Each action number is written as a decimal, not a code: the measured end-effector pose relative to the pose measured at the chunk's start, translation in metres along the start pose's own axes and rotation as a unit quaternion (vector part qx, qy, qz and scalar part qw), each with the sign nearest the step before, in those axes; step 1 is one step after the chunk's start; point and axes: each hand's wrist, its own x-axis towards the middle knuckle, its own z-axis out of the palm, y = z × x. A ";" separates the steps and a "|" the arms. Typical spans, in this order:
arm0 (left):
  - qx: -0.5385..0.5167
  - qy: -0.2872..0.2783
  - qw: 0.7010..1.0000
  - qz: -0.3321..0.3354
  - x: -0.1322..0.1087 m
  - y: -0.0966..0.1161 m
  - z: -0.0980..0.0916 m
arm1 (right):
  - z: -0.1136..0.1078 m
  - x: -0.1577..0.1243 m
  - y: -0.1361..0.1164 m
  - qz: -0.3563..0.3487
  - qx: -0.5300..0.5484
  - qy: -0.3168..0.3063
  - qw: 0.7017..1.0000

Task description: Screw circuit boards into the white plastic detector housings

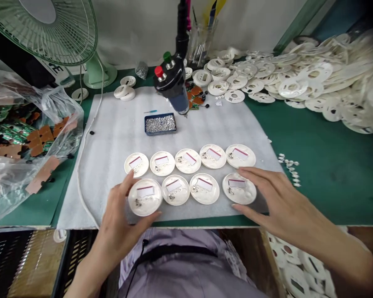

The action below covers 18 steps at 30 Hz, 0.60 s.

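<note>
Round white plastic covers, each with a small rectangular display window and small metal parts inside, lie in two rows on the white foam mat [112, 124]. My left hand [118, 213] grips the near-left cover [145, 197] by its edge, fingers behind it and thumb at its front. The near-right cover [239, 188] sits between the thumb and fingers of my right hand [279, 198]. Between these two lie other covers [204, 188] in the near row. Behind them runs the far row, with one cover [188, 161] in its middle.
A black electric screwdriver [174, 82] hangs over the mat. Beneath it stands a blue tray of tiny screws [160, 124]. Piled white discs [298, 82] fill the back right. On the left are a bag of circuit boards [27, 136] and a green fan [49, 29], whose cable crosses the mat.
</note>
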 end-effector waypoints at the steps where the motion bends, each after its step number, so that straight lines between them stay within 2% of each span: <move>1: 0.019 0.004 1.000 -0.005 -0.004 -0.004 -0.005 | 0.001 0.004 -0.005 -0.017 0.006 0.026 0.999; 3: 0.044 -0.008 0.999 -0.010 -0.010 -0.009 -0.009 | 0.004 0.016 -0.017 -0.063 0.037 0.067 0.995; 5: 0.054 -0.026 0.998 -0.012 -0.012 -0.009 -0.004 | 0.007 0.027 -0.028 -0.124 0.072 0.074 0.987; 8: 0.053 -0.028 0.998 -0.009 -0.009 -0.002 0.009 | 0.011 0.036 -0.035 -0.178 0.091 0.045 0.979; 12: 0.034 -0.014 0.999 0.003 -0.002 0.004 0.017 | 0.005 0.036 -0.026 -0.233 0.051 0.021 0.971; 15: 0.003 -0.035 0.999 0.000 -0.001 0.003 0.014 | -0.005 0.039 -0.023 -0.238 0.051 0.003 0.970; 18: -0.030 -0.050 0.998 -0.018 -0.001 0.002 0.012 | -0.006 0.050 -0.035 -0.212 0.084 0.001 0.974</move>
